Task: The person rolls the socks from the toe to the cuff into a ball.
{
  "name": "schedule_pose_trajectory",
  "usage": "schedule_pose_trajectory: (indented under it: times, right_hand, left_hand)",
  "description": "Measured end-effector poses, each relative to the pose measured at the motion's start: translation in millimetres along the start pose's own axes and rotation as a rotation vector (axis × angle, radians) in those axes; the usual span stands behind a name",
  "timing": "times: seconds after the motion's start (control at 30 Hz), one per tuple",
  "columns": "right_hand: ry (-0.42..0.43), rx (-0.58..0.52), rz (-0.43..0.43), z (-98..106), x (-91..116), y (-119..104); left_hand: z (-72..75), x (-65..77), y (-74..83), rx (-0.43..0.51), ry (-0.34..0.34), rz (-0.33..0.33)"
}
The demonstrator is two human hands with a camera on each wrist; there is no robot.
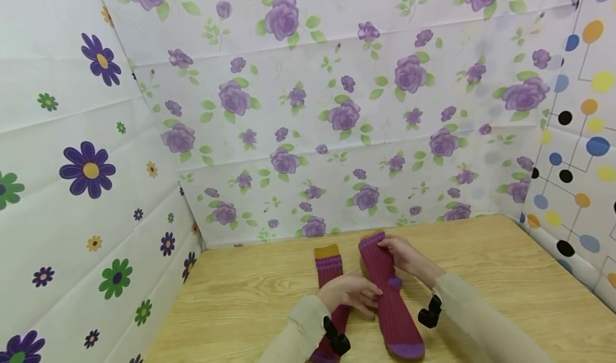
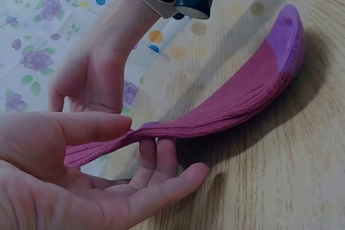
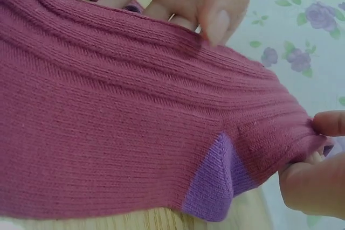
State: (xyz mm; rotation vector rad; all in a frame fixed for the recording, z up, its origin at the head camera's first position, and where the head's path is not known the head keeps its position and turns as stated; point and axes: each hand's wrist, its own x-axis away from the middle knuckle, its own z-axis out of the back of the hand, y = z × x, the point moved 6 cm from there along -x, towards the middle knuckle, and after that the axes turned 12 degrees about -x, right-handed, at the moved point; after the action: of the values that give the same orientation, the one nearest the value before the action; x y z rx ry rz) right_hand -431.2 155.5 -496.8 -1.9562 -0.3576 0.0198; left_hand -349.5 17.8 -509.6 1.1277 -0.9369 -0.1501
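A burgundy ribbed sock (image 1: 394,309) with purple heel and toe is held partly raised from the table in the head view. My right hand (image 1: 401,253) pinches it near its cuff, thumb on one side in the right wrist view. At the sock's near edge is my left hand (image 1: 351,293); in the left wrist view its thumb (image 2: 102,126) lies over the edge and fingers pass underneath. The purple heel (image 3: 215,181) juts out between the hands and the toe (image 2: 288,39) hangs close over the wood. A matching sock (image 1: 329,267) with a mustard cuff lies flat, partly hidden under my left forearm.
The light wooden table (image 1: 240,304) extends to both sides of the socks. Hung cloths enclose it: purple roses on the back cloth (image 1: 317,154), daisies on the left cloth (image 1: 58,122), coloured dots on the right one (image 1: 577,192). Each wrist wears a small black camera (image 1: 430,311).
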Motion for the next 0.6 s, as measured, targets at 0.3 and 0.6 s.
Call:
schedule_pose_trajectory:
  times: [0.3,0.6]
  right_hand:
    - [0.098,-0.019,0.042,0.4,-0.3,-0.3]
    - [0.127,-0.014,0.066,3.3,-0.2,-3.9]
  left_hand:
    - [1.6,0.6,-2.9,-0.034,0.062,-0.064]
    - [0.7,9.1,-8.1,-0.027,0.031,-0.020]
